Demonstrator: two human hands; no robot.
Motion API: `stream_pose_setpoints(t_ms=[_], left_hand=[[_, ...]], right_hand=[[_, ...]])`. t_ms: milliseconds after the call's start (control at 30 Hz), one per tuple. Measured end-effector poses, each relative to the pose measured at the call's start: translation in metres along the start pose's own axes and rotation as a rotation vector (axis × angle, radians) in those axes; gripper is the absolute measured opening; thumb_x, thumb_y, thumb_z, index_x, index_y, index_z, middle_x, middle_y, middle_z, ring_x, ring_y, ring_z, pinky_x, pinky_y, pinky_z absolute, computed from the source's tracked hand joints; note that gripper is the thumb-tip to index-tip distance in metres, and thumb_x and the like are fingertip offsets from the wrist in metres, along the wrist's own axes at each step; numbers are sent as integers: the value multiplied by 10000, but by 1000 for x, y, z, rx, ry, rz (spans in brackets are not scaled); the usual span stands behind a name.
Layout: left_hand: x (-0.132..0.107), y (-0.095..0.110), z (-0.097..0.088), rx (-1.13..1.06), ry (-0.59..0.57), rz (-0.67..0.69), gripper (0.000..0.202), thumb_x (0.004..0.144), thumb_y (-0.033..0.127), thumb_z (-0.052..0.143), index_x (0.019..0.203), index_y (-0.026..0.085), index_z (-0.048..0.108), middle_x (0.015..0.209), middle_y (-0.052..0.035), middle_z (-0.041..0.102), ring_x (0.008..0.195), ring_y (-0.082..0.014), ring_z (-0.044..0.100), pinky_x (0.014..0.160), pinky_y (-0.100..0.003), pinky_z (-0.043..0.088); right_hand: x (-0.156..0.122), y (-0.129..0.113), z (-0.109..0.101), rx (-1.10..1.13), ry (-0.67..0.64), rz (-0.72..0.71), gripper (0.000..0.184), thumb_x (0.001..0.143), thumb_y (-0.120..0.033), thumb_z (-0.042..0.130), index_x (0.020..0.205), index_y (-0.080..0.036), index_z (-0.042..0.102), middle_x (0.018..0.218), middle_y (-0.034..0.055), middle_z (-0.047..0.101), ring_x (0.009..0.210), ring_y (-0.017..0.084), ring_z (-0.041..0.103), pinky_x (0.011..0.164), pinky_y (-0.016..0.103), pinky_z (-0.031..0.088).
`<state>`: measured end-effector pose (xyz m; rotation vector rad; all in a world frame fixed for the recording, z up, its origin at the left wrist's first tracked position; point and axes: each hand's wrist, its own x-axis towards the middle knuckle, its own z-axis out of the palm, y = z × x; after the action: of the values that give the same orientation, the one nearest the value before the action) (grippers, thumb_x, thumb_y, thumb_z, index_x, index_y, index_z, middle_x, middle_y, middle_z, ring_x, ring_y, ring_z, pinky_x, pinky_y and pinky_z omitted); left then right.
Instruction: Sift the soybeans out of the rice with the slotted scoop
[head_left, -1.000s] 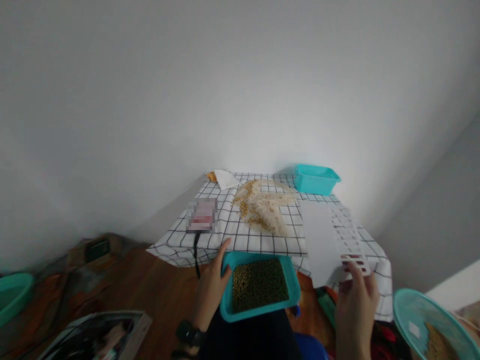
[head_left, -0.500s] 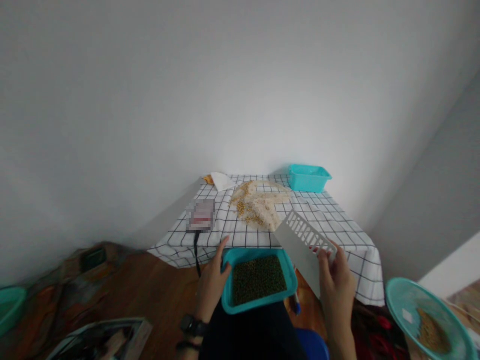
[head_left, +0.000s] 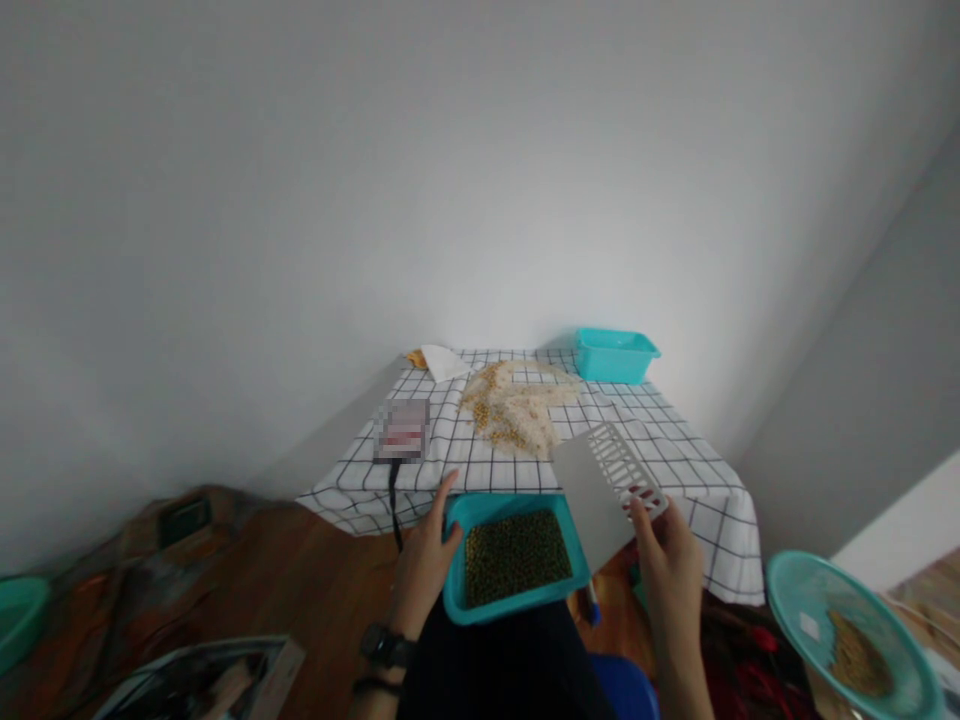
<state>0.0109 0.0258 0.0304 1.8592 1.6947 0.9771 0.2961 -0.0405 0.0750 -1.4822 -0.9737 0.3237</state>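
The left hand is at the left edge of the blue tray, thumb and pointing finger spread; I can't tell if it grips. The tray has little beans in it. Next comes a tilted white board, its slotted edge pinched by the right hand.

Teal tray holds small greenish beans; slotted pale sheet tilts alongside.
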Motion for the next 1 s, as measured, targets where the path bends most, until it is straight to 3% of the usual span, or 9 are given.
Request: stream_pose_setpoints(t_ms=[200,367,533,800,1000], left_hand=[[-1,-1,0,3,16,17,643,905,219,439,1525,248,267,1223,-85,672,1109,-226,649,963,-369,468],[1,-6,4,16,39,28,648,903,213,444,1525,242,265,1315,-90,642,1202,-223,613,1029,-389,441],[2,-7,4,4,17,11,629,914,202,420,1524,236,270,1349,-106,619,1208,-244,609,1012,-413,461],[2,-5,1,13,6,-8,614,925,198,418,1519,268,277,1405,-78,578,1308,-241,534,1073,-411,411],[1,-9,4,-14,-7,-14,619,923,202,415,1523,230,262,1397,-121,574,1270,-242,565,1069,-428,420]], right_hand=[[-1,4,4,22,15,37,519,753,-647,605,886,-153,689,679,56,683,585,194,587,546,274,419],[-1,3,10,19,-19,15,477,793,-600,595,911,-147,689,568,22,616,630,218,603,584,280,425],[1,3,15,99,-61,40,449,768,-593,628,851,-157,697,597,31,642,670,230,619,602,282,431],[-1,-2,17,146,64,5,386,815,-550,608,744,-172,640,753,46,667,778,207,589,712,271,413],[-2,-1,20,198,71,31,335,834,-506,614,798,-174,640,802,39,666,768,184,576,714,264,407]])
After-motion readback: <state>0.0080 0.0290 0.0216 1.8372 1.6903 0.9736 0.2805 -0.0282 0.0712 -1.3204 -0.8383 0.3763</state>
